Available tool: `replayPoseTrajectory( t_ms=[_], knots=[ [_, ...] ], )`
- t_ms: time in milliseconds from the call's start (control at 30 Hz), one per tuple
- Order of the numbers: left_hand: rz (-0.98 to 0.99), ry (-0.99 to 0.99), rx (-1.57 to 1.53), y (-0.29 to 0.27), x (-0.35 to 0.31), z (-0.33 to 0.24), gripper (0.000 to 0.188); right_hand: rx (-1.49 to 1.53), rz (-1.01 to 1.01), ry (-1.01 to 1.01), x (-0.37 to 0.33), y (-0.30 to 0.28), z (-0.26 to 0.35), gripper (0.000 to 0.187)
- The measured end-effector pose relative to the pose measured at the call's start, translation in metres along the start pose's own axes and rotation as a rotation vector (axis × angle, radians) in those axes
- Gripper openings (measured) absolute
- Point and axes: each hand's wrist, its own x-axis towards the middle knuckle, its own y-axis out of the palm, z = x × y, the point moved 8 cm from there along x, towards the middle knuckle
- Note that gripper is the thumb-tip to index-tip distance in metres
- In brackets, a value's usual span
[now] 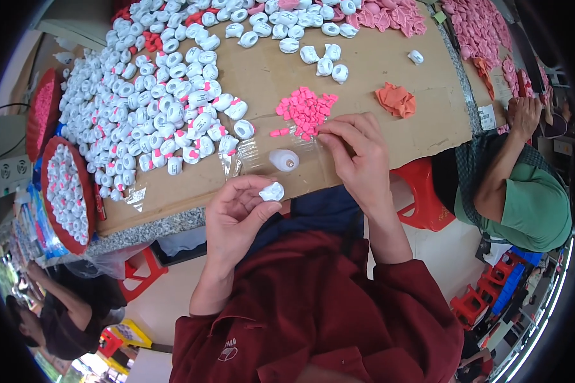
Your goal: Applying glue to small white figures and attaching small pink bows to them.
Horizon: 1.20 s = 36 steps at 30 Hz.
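My left hand (235,214), near the table's front edge, pinches a small white plastic piece (272,191) with pointed, ear-like corners between thumb and fingers. Out to the right, my right hand (359,148) has its thumb and forefinger drawn together at the edge of a heap of small bright pink pieces (305,107). Whatever those fingertips hold is too small to make out. Between my hands, a white squeeze bottle (283,160) with a narrow tip rests on clear tape over the cardboard.
Many white pieces (166,102), some with pink bits, cover the cardboard (364,64) at left. Red trays (86,191) stand at the left edge. A crumpled orange cloth (396,100) lies at right. A person in green (533,207) sits beyond a red stool (421,195).
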Motion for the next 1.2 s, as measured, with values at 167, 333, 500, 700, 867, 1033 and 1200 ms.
replayPoseTrajectory(
  t_ms=[167, 333, 500, 700, 867, 1033, 1200],
  knots=[
    [0.018, -0.026, -0.009, 0.006, -0.001, 0.002, 0.028, -0.065, 0.145, -0.028, 0.005, 0.003, 0.002, 0.011],
    [0.017, -0.071, 0.018, 0.007, -0.001, 0.007, 0.029, -0.047, 0.204, -0.025, 0.003, 0.005, 0.002, 0.009],
    [-0.001, -0.002, 0.021, 0.01, 0.001, 0.007, 0.029, 0.274, 0.222, 0.05, -0.012, -0.006, 0.017, 0.009],
    [-0.012, -0.07, 0.017, 0.016, -0.001, 0.01, 0.028, 0.457, 0.336, 0.169, -0.036, 0.01, 0.026, 0.015],
    [0.069, -0.064, 0.044, 0.021, -0.001, 0.014, 0.026, 0.511, 0.424, 0.347, -0.038, 0.017, 0.019, 0.015],
    [-0.014, 0.149, 0.312, 0.019, -0.001, -0.002, 0.025, 0.389, 0.296, 0.116, -0.034, 0.013, 0.024, 0.008],
    [-0.033, 0.262, 0.453, 0.019, -0.002, -0.011, 0.024, 0.388, 0.233, 0.105, -0.039, 0.018, 0.024, 0.009]
  ],
)
